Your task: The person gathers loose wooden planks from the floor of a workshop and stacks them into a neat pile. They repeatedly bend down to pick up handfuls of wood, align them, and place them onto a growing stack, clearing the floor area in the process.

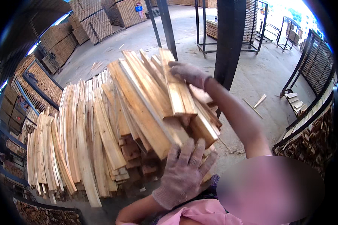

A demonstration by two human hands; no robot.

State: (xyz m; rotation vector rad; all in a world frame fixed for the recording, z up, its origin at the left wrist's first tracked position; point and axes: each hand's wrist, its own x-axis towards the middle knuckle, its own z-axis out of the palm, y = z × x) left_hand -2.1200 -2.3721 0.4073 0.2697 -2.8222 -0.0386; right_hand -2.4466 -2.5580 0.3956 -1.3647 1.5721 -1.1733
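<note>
My left hand [184,173], in a pale knitted work glove, is open with its fingers spread. It reaches up against the near ends of a bundle of loose wooden boards [139,108]. My right hand [190,75], gloved as well, lies across the far part of a short wooden board [180,98] on top of the bundle, fingers bent over its left edge. The thumb of that hand is hard to make out. The boards beneath lie slanted, their near ends uneven and partly hidden by my left hand.
A wide pile of long boards [73,138] spreads to the left. Beyond my right arm stands a dark steel post [230,41]. Stacked timber [95,24] fills the back left; wheeled metal racks [259,28] stand at the back right. Wood scraps [260,100] lie on the concrete floor.
</note>
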